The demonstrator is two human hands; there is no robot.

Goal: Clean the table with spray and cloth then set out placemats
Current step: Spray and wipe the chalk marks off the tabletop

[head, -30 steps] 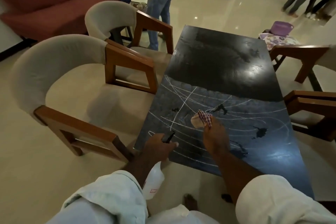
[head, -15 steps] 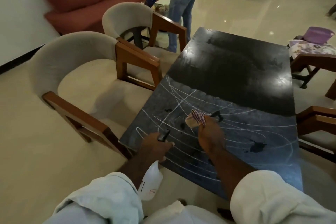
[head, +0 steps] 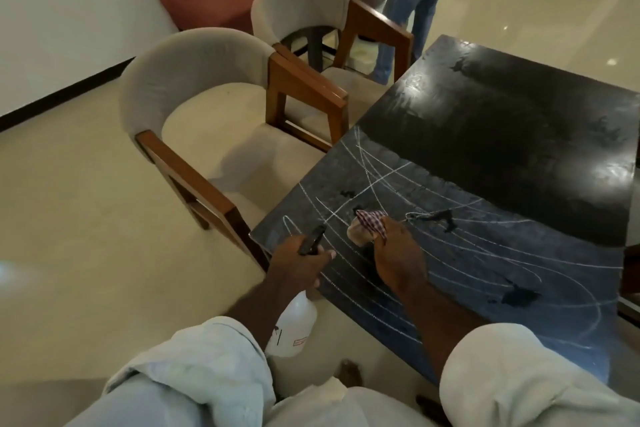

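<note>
The right hand (head: pixel 398 260), clutching the bunched checked cloth (head: pixel 370 227), barely shifts across the chalk-scrawled black table (head: pixel 502 135). The left hand (head: pixel 298 263) still grips the white plastic spray bottle (head: pixel 294 326) (chalk lines all remain, so wiping's hardly begun).

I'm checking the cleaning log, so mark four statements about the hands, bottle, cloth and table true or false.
1. The left hand grips the spray bottle. True.
2. The right hand holds a checked cloth on the table. True.
3. The tabletop is white. False: it is black, with white lines across it.
4. Placemats lie on the table. False: none show on it.
</note>
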